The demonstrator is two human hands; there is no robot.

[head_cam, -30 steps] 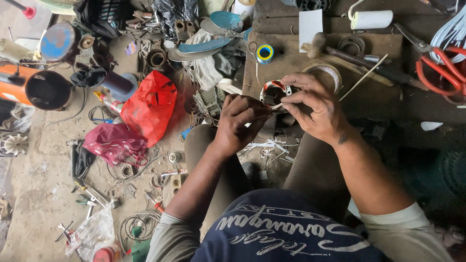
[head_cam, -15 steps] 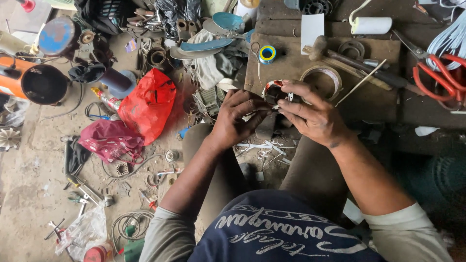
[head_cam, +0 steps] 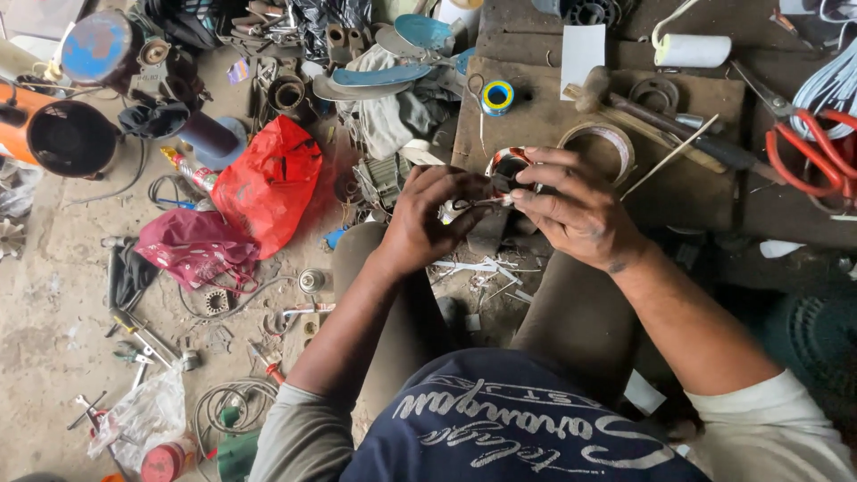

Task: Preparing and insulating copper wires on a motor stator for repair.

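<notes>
I pinch the small wound motor coil (head_cam: 507,171) between both hands just at the near edge of the wooden board (head_cam: 544,134), my left hand (head_cam: 428,214) gripping its side to steady it while my right hand (head_cam: 580,210) fingers clasp its top.

The hands (head_cam: 509,210) hide most of the small wound coil (head_cam: 509,165).

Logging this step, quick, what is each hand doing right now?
Left hand: closed, pinching the small round wound part.
Right hand: closed, fingers gripping the same part from the other side.
</notes>
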